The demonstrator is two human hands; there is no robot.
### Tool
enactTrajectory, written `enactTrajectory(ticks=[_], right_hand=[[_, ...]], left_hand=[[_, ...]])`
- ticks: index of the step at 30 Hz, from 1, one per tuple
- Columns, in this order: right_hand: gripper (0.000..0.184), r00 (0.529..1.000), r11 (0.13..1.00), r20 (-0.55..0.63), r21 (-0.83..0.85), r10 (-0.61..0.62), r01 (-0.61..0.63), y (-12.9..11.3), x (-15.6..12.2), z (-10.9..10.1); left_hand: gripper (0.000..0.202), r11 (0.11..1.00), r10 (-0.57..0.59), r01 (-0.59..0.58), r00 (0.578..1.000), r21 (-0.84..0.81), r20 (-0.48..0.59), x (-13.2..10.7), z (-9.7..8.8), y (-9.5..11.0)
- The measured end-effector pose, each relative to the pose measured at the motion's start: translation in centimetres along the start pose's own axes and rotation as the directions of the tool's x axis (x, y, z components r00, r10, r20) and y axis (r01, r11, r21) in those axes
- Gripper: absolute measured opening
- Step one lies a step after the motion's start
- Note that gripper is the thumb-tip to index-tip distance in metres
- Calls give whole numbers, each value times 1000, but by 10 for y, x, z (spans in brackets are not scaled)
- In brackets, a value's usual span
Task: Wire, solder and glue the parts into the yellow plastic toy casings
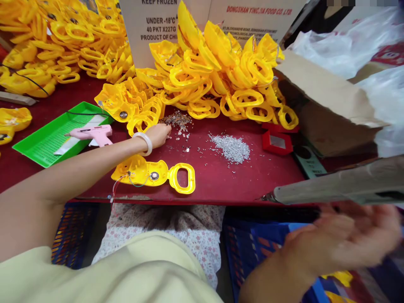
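The left hand (158, 135), a white bangle (145, 144) at its wrist, rests narrow and curled on the red bench (252, 181), its fingers turned down at the edge of a small heap of glittering bits (176, 120). Whether it pinches any of them is hidden. The right hand (344, 240) is open wide and slightly blurred, below the bench edge, with nothing visible in it.

A yellow plastic housing (142, 172) lies flat on the bench, just below the left forearm, with a round metal disc (154, 176) set in it and thin red and green wires (128, 179) running from it. Beyond the housing sit the left hand and the glittering heap. To its right is a mound of silver metal pieces (230, 148), and farther right a long grey tool (331, 185), perhaps a soldering iron, projects over the bench edge above the right hand. To its left lie a pink glue gun (91, 134) and a green tray (41, 143). Behind it, many more yellow housings (202, 80) are heaped against cardboard cartons (151, 25).
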State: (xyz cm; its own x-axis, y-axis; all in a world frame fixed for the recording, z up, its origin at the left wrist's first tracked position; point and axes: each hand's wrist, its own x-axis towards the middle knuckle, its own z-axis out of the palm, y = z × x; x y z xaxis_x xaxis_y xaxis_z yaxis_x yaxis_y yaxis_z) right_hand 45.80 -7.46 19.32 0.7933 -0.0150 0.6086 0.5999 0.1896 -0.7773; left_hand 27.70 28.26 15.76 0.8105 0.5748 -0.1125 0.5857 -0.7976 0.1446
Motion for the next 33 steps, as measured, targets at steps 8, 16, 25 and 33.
enactTrajectory(ticks=[8,16,25,33], right_hand=[[35,873,980,461,38,157,-196,-24,-18,43],[22,794,795,600,432,99,-426,-81,-55,98],[23,606,633,796,461,16,-622,-121,-102,119],[25,590,625,806,486,-51,-611,-118,-115,122]], left_hand=[[7,874,42,-185,950,-450,-309,-106,-63,32],[23,-381,-109,161,970,-911,217,-230,13,95],[23,-780,-31,224,919,-585,393,-230,56,113],[21,-816,2,200,939,-543,343,-232,54,109]])
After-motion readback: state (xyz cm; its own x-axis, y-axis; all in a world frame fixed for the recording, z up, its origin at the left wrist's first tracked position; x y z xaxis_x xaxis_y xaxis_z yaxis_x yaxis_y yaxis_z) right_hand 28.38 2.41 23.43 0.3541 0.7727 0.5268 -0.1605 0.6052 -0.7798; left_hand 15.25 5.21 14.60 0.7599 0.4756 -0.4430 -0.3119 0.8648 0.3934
